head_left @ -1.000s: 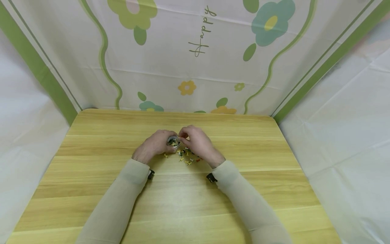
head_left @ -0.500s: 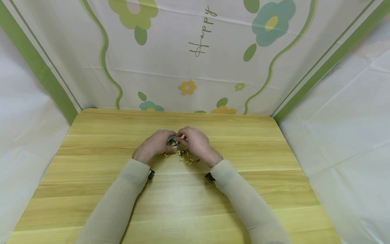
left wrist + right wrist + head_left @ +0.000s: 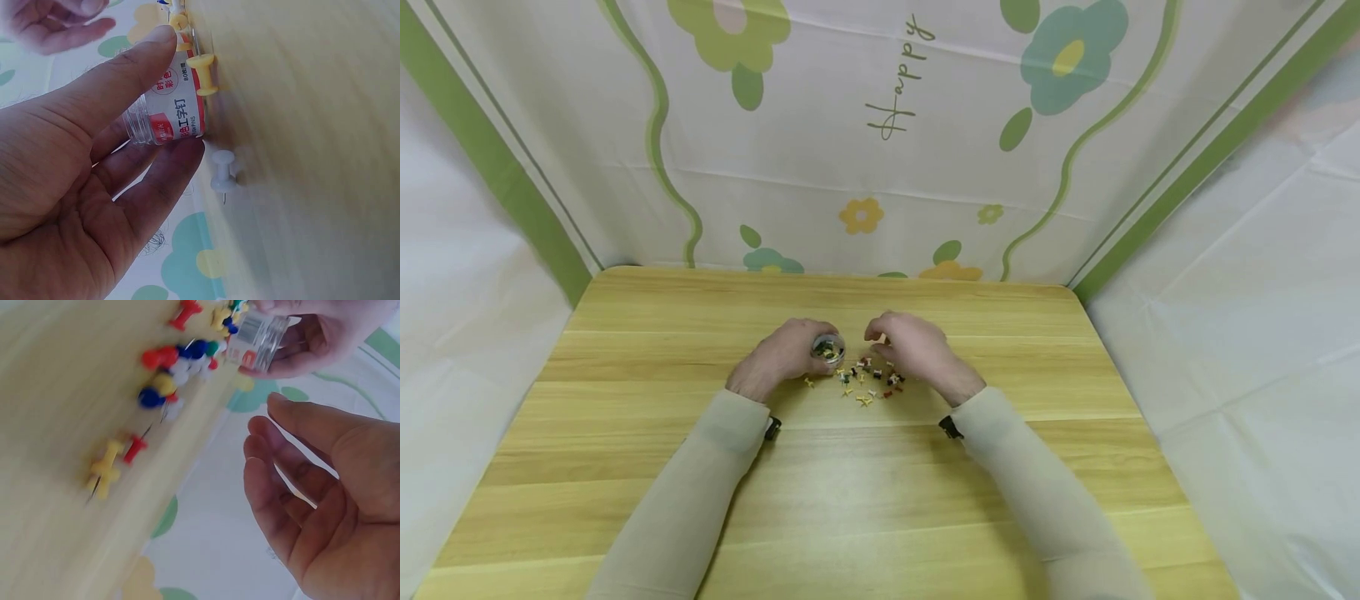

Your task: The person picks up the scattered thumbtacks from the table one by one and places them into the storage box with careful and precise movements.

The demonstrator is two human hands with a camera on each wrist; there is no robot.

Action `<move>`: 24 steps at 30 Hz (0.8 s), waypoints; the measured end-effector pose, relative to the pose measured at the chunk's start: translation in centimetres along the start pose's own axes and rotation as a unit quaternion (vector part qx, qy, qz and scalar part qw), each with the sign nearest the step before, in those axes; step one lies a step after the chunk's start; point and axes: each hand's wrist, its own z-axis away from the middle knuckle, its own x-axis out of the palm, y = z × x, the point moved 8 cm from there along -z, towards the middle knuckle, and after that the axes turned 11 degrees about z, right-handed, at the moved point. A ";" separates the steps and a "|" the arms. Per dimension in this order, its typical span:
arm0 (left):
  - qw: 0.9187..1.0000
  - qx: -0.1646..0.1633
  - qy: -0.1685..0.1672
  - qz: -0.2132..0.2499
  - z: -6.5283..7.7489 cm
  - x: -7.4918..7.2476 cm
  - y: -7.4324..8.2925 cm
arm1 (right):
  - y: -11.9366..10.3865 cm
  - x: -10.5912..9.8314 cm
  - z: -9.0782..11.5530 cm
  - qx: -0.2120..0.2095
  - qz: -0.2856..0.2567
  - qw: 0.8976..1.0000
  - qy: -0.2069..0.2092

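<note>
My left hand (image 3: 784, 348) grips a small clear jar (image 3: 172, 103) with a red and white label, thumb on one side and fingers on the other. The jar stands on the table with its open mouth up, and several push pins show inside it. My right hand (image 3: 919, 346) hovers to the right of the jar, over the loose push pins (image 3: 861, 377). Its thumb and fingers are loosely bent and apart, with nothing between them in the right wrist view. Close by the jar lie a yellow push pin (image 3: 203, 75) and a white push pin (image 3: 223, 170).
Red, blue, yellow and white pins lie scattered on the wooden table (image 3: 842, 500), some with bare points showing, such as a red push pin (image 3: 134, 449). A flower-patterned cloth (image 3: 820, 125) hangs behind the table's far edge.
My right hand was at the jar's mouth half a second ago and has moved right, away from it, uncovering more push pins. My left hand and the jar have stayed in place.
</note>
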 end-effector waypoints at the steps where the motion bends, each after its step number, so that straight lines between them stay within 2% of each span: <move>1: 1.000 0.000 0.000 -0.001 0.0 0.0 0.0 | 0.2 0.0 0.2 -0.001 0.008 1.000 -0.004; 13: 1.000 -0.001 0.001 0.003 0.1 0.0 0.2 | 1.6 0.5 1.8 -0.021 0.052 0.998 -0.039; 24: 1.000 0.005 0.001 0.006 0.1 0.0 0.2 | 2.6 1.6 2.3 -0.024 0.073 0.995 -0.068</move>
